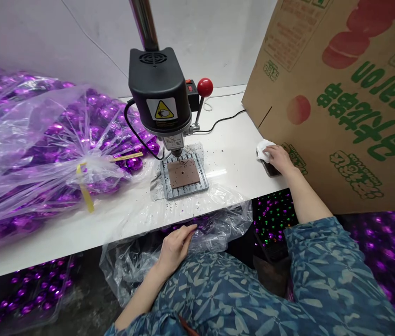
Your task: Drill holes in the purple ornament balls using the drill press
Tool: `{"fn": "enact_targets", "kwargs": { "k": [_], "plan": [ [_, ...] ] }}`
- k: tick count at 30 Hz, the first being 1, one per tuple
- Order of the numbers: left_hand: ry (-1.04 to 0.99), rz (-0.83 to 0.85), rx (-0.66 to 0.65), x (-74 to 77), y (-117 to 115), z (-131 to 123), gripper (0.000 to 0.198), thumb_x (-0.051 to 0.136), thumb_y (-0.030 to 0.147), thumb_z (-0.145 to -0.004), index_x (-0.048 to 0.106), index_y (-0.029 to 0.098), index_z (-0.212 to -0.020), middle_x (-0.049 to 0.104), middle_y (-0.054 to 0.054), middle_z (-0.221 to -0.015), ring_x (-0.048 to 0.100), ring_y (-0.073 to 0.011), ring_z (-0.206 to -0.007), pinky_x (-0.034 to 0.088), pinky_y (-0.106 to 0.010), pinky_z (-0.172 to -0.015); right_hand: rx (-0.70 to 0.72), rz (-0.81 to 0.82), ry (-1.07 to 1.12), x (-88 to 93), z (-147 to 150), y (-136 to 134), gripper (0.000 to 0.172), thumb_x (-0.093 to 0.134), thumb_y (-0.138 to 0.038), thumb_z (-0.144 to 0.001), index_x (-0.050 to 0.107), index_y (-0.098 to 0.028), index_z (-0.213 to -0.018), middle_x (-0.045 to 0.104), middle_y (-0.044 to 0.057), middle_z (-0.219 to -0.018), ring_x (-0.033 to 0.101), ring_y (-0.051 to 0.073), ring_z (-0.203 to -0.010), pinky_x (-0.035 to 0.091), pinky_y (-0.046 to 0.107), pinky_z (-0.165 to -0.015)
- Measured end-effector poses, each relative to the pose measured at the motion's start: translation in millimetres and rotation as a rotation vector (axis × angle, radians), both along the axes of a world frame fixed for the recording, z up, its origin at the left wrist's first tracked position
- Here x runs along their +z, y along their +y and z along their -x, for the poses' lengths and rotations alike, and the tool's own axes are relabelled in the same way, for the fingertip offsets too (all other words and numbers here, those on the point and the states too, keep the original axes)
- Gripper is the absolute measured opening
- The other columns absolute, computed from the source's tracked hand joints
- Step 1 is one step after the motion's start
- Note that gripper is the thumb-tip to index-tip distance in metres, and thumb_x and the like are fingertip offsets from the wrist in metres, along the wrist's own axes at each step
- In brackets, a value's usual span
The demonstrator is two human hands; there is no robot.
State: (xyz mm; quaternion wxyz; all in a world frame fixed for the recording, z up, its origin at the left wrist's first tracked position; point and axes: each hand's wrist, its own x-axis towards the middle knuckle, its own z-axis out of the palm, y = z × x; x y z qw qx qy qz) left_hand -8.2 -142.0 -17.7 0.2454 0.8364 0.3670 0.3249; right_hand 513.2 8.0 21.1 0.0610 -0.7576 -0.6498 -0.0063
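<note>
My right hand (279, 158) reaches across to the far right of the table, its fingers closed on a crumpled white tissue (264, 150). Under that hand lies a dark flat object (270, 170), partly covered. Close to the front edge, my left hand (174, 246) is closed in a pinch above a clear plastic bag (215, 235); what its fingertips hold, if anything, is too small to make out. Ahead stands a small black bench drill press (158, 88) with a red-knobbed lever (205, 87). On its grey slotted base (186, 190) rests a brown board (183, 173) with a small hole.
A tied clear bag of shiny purple balls (53, 135) fills the table's left. At right rises a big cardboard box (323, 107). Dark shavings surround the drill base, and a black cable (218, 122) runs behind. More purple balls (36, 291) sit below the table.
</note>
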Motion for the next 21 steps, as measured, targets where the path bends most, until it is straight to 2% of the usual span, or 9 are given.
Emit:
{"fn": "enact_targets", "kwargs": {
  "k": [9,16,21],
  "plan": [
    [0.002,-0.044,-0.023,-0.5,-2,0,0.024,0.05,0.019,-0.107,0.07,0.021,-0.121,0.083,-0.004,-0.094,0.081,-0.0152,-0.08,0.063,-0.021,-0.074,-0.069,-0.014,-0.035,-7.9,6,6,0.049,0.061,-0.05,-0.099,0.062,-0.016,-0.134,0.062,0.012,-0.138,0.061,0.02,-0.129,0.057,0.046,-0.113],
    [0.063,-0.027,-0.046,-6.9,-3,1,0.027,0.047,0.02,-0.108,0.071,0.021,-0.12,0.08,-0.003,-0.089,0.08,-0.0157,-0.079,0.063,-0.023,-0.078,-0.042,0.166,-0.066,-2.1,6,34,0.051,0.063,-0.05,-0.098,0.061,-0.015,-0.135,0.062,0.012,-0.136,0.062,0.02,-0.127,0.058,0.045,-0.111],
    [0.093,0.023,-0.053,-11.4,-4,4,0.027,0.047,0.021,-0.108,0.072,0.022,-0.119,0.08,-0.003,-0.089,0.079,-0.0153,-0.079,0.063,-0.023,-0.08,-0.03,0.244,-0.095,4.7,3,41,0.05,0.062,-0.051,-0.098,0.061,-0.015,-0.134,0.062,0.012,-0.136,0.062,0.019,-0.126,0.058,0.044,-0.11]
  ]
}}
